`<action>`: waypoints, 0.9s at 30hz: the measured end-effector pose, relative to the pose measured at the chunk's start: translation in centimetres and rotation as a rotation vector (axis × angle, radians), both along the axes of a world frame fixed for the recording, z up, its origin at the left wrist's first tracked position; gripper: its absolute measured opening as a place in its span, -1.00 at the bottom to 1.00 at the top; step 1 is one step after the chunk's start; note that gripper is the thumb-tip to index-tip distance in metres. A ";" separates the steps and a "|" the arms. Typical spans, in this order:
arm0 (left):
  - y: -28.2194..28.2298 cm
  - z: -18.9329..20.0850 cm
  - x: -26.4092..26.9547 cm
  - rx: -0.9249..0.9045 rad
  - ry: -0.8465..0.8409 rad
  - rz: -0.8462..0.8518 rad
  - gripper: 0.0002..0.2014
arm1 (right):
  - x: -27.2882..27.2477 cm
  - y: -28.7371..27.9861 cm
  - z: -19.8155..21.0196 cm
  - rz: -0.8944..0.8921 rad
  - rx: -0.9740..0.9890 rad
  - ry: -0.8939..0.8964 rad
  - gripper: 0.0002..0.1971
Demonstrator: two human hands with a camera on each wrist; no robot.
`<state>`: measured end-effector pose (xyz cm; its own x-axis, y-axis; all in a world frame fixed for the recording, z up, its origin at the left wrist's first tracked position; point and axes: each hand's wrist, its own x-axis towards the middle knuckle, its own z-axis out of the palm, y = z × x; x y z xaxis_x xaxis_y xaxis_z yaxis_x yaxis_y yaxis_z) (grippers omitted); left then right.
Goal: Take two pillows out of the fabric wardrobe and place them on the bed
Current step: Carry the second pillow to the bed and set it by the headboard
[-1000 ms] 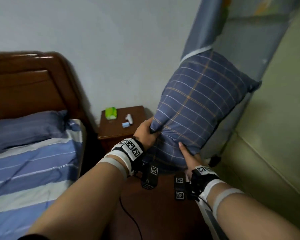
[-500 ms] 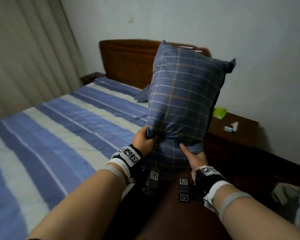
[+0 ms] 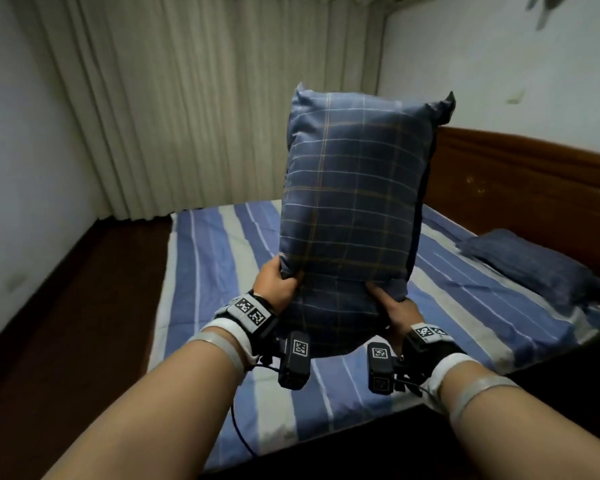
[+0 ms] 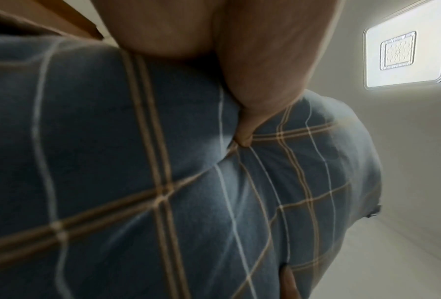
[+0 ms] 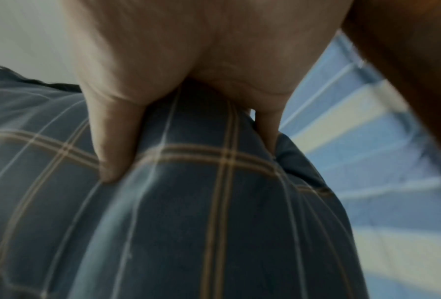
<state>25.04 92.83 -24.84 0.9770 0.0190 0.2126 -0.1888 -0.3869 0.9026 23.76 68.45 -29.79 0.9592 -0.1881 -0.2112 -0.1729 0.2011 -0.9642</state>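
Observation:
I hold a dark blue plaid pillow (image 3: 352, 202) upright in front of me, above the bed (image 3: 222, 265) with its blue and white striped sheet. My left hand (image 3: 278, 285) grips the pillow's lower left edge and my right hand (image 3: 390, 303) grips its lower right part. In the left wrist view the thumb (image 4: 245, 133) digs into the plaid pillow (image 4: 137, 182). The right wrist view shows my thumb (image 5: 111, 149) pressed into the pillow (image 5: 188, 212), with the other fingers behind it. A second, plain dark blue pillow (image 3: 527, 261) lies at the bed's head on the right. The wardrobe is out of view.
A dark wooden headboard (image 3: 520, 181) runs along the right wall. Pale curtains (image 3: 194, 109) hang behind the bed's far side. Dark floor (image 3: 77, 306) lies to the left of the bed. A ceiling light (image 4: 406, 52) shows in the left wrist view.
I have turned left from the wardrobe and nightstand toward the bed, carrying the plaid pillow in both hands. The pillow now hangs over the striped sheet.

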 end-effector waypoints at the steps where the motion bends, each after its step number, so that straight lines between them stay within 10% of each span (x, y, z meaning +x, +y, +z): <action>1: 3.7 0.1 -0.5 0.001 0.003 0.039 -0.77 | 0.3 3.4 0.3 0.038 0.003 0.003 -0.57; 10: 33.3 2.2 -2.6 -0.037 -0.013 0.257 -0.63 | 3.9 33.7 1.4 0.232 0.027 -0.108 -0.28; 14: 42.6 1.9 -0.5 -0.143 0.008 0.391 -0.41 | 6.7 43.3 2.6 0.266 0.045 -0.109 -0.63; 22: 62.3 -0.8 7.6 -0.103 0.093 0.536 -0.26 | 16.5 62.9 -0.4 0.350 0.111 -0.072 -0.71; 27: 74.8 -1.1 15.1 -0.071 0.114 0.554 -0.16 | 26.5 76.6 -3.0 0.389 0.102 -0.030 -0.13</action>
